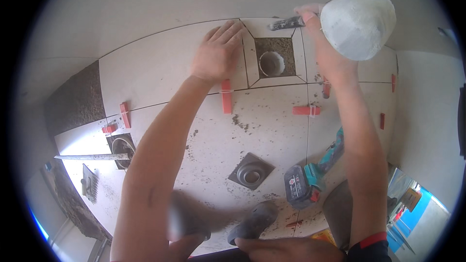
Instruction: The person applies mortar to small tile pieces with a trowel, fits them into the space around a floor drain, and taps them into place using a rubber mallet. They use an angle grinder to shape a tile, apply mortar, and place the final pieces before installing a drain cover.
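Note:
Fingers stretched out, my left hand (217, 53) lies flat on a pale floor tile (150, 65), left of a square cut-out (284, 43) framed by mitred tile strips. Inside the cut-out, a round white pipe (272, 63) stands in rough mortar. My right hand (311, 12) is closed round the dark handle of a rubber mallet (358, 22), whose big white head covers part of the wrist. The handle's end (286, 23) points left above the cut-out's far strip. A square grey floor drain (251, 171) lies loose on the tiles nearer me.
A teal cordless power tool (310, 182) lies at the right, by my forearm. Red levelling wedges (226, 97) stand along the joints. At the left are a notched trowel (89, 184), a long straight bar (92, 156), a round pipe opening (124, 146) and bare mortar (77, 99). Crumbs litter the tiles.

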`<move>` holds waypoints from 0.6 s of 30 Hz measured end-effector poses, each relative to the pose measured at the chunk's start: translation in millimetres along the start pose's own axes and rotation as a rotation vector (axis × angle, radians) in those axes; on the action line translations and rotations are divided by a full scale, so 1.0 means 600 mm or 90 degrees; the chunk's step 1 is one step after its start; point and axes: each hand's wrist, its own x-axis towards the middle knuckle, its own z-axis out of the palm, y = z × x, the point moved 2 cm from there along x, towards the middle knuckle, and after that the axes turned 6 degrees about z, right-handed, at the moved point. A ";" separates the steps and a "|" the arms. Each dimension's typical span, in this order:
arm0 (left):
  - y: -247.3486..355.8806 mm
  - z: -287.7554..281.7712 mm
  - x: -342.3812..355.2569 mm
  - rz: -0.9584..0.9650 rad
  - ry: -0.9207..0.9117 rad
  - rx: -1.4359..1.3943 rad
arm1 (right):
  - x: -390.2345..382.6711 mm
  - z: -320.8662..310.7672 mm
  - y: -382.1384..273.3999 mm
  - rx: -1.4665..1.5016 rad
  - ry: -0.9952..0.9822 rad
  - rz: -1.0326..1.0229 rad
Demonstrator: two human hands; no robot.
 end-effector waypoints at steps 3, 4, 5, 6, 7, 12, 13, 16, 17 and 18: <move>0.003 -0.001 0.006 0.049 -0.051 0.061 | 0.010 -0.003 0.011 0.099 -0.003 0.026; 0.004 0.002 0.007 0.061 -0.069 0.080 | 0.014 -0.007 0.007 0.127 -0.004 0.040; 0.005 0.004 0.007 0.054 -0.085 0.083 | 0.017 -0.015 0.002 0.146 -0.011 0.065; 0.005 0.007 0.007 0.047 -0.101 0.086 | 0.019 -0.019 -0.006 0.166 -0.017 0.091; 0.004 0.006 0.007 0.042 -0.116 0.094 | 0.017 -0.017 -0.017 0.201 -0.024 0.124; 0.008 0.002 0.010 0.037 -0.117 0.087 | 0.016 -0.010 -0.014 0.306 -0.070 0.167; 0.009 0.001 0.009 0.034 -0.115 0.084 | 0.016 -0.008 -0.014 0.316 -0.077 0.155; 0.005 0.002 0.007 0.028 -0.125 0.098 | 0.015 -0.008 -0.022 0.255 -0.060 0.112; 0.007 0.002 0.008 0.029 -0.125 0.094 | 0.020 -0.001 -0.003 0.186 -0.048 0.104; 0.009 0.002 0.010 0.031 -0.124 0.090 | 0.020 0.000 0.004 0.178 -0.043 0.110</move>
